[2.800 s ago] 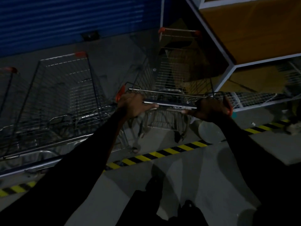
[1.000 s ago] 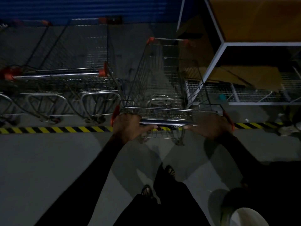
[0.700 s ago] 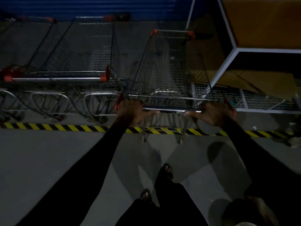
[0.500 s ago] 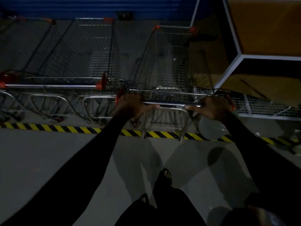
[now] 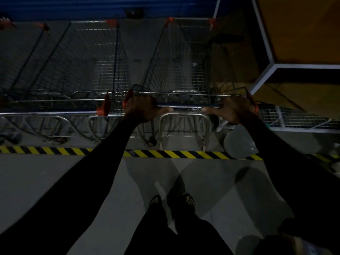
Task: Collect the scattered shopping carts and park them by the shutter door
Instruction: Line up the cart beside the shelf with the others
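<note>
A wire shopping cart (image 5: 185, 57) with red corner caps stands in front of me, nose toward the blue shutter door (image 5: 110, 6). My left hand (image 5: 141, 109) grips the left end of its metal handle bar (image 5: 185, 107). My right hand (image 5: 232, 109) grips the right end, thumb lying along the bar. Beside it on the left stands a parked cart (image 5: 88, 61), and part of another cart (image 5: 20, 57) shows at the far left edge. All carts sit beyond the yellow-black floor stripe (image 5: 174, 154).
A white-framed shelf unit with orange panels (image 5: 294, 43) stands close on the right of the cart, with a wire rack (image 5: 294, 118) low beneath it. A pale round object (image 5: 237, 146) lies on the stripe by my right arm. My feet stand on grey floor (image 5: 55, 181).
The cart has rolled forward across the striped line toward the shutter, and now stands level with the parked cart on the left. Both hands have stayed on the handle.
</note>
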`<state>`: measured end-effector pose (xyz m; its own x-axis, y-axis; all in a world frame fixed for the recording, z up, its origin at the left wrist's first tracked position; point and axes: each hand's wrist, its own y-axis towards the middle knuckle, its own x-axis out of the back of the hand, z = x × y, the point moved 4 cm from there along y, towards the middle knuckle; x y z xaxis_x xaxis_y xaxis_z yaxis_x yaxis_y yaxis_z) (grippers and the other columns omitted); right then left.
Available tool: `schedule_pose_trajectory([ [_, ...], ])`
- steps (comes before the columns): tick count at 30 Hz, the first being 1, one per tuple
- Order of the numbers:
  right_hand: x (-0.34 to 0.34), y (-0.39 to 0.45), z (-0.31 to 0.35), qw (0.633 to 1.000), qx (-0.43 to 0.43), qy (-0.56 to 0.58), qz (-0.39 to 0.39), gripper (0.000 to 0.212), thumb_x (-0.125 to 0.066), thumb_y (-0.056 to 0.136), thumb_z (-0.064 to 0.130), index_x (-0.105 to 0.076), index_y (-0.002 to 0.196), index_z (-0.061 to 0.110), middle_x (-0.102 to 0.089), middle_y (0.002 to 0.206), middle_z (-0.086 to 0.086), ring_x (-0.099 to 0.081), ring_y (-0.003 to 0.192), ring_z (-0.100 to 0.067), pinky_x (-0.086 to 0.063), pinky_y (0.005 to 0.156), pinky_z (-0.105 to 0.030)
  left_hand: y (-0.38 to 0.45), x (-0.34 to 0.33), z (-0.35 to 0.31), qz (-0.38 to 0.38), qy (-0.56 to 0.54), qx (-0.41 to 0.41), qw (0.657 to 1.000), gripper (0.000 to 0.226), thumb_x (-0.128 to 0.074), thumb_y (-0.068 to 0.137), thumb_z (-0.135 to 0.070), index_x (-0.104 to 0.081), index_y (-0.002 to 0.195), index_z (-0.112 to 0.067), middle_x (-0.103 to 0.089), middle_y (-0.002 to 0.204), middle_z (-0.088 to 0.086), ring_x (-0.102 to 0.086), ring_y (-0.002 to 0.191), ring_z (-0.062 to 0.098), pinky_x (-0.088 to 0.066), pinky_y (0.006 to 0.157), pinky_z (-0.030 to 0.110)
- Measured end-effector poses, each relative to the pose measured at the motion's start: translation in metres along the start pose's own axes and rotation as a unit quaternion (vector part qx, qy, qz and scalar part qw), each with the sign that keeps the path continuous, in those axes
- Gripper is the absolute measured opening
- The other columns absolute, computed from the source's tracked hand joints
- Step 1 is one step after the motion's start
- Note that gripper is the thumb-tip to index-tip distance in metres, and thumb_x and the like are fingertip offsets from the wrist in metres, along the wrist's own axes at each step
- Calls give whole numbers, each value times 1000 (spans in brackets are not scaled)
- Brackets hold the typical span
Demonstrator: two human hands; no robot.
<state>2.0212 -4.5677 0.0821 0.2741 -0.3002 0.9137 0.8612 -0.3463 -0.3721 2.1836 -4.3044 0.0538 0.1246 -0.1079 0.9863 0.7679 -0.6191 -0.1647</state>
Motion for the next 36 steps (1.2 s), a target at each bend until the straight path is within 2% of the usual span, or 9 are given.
schedule_pose_trajectory([
  [2, 5, 1, 0, 998, -23, 47, -28, 107, -35, 68, 108, -73, 121, 24, -72, 121, -10, -63, 123, -37, -37, 115, -55, 1, 0, 2, -2, -13, -9, 1000, 94, -21, 74, -108, -61, 66, -23, -74, 88, 6, -72, 102, 31, -43, 109, 49],
  [5, -1, 0, 6, 999, -13, -6, -40, 101, -34, 76, 102, -72, 124, 23, -71, 125, -15, -62, 124, -39, -37, 113, -53, -3, -4, 4, -1, -12, 2, 1000, 96, -19, 71, -110, -58, 65, -23, -74, 91, 9, -72, 101, 32, -43, 109, 47],
  [8, -5, -1, 8, 999, -20, 5, -26, 112, -28, 65, 111, -69, 130, 30, -73, 122, -11, -65, 118, -37, -44, 107, -52, -9, -7, 9, 10, -15, 26, 1000, 115, -11, 66, -113, -78, 100, -26, -77, 110, 6, -69, 113, 30, -35, 118, 52],
  [13, -2, -7, 15, 996, -10, -87, -29, 112, -10, 63, 113, -74, 115, 38, -77, 92, -3, -71, 101, -27, -43, 110, -53, -22, -4, 13, 33, -31, 16, 999, 118, -13, 70, -110, -68, 135, -29, -69, 137, 11, -64, 128, 36, -39, 115, 53],
  [20, -15, 2, 5, 993, 17, -102, -64, 93, -6, 62, 113, -64, 73, 41, -72, 76, 3, -72, 90, -22, -47, 106, -50, -36, 1, 15, -55, -61, 29, 996, 98, -31, 72, -109, -78, 89, -24, -77, 87, 6, -75, 88, 27, -60, 75, 34],
  [23, -19, 1, 2, 990, 19, -103, -98, 100, -10, 63, 113, -75, 83, 40, -73, 76, 3, -73, 86, -21, -50, 101, -43, -45, 8, 8, -52, -88, 30, 994, 79, -49, 79, -98, -52, 57, -22, -51, 52, -4, -55, 52, 12, -38, 48, 24],
  [27, -17, -5, 4, 988, 42, -91, -113, 89, -6, 64, 111, -62, 68, 42, -63, 63, 7, -74, 85, -24, -53, 101, -53, -52, 10, 1, -44, -120, 37, 991, 71, -61, 81, -89, -43, 55, -25, -40, 48, -10, -36, 45, 0, -21, 44, 21],
  [31, -17, -3, 1, 988, 40, -106, -108, 109, -3, 64, 111, -78, 100, 41, -74, 80, 4, -73, 89, -21, -53, 103, -51, -47, -7, 7, -55, -111, 44, 991, 84, -43, 74, -104, -66, 63, -24, -54, 50, -8, -54, 48, 7, -36, 42, 24],
  [36, -21, 4, 0, 994, 21, -99, -48, 106, -5, 64, 112, -75, 103, 43, -77, 92, 3, -72, 95, -21, -46, 109, -53, -54, 9, 5, -64, -107, 32, 992, 81, -49, 79, -97, -41, 51, -22, -38, 44, -8, -38, 40, 6, -23, 42, 24],
])
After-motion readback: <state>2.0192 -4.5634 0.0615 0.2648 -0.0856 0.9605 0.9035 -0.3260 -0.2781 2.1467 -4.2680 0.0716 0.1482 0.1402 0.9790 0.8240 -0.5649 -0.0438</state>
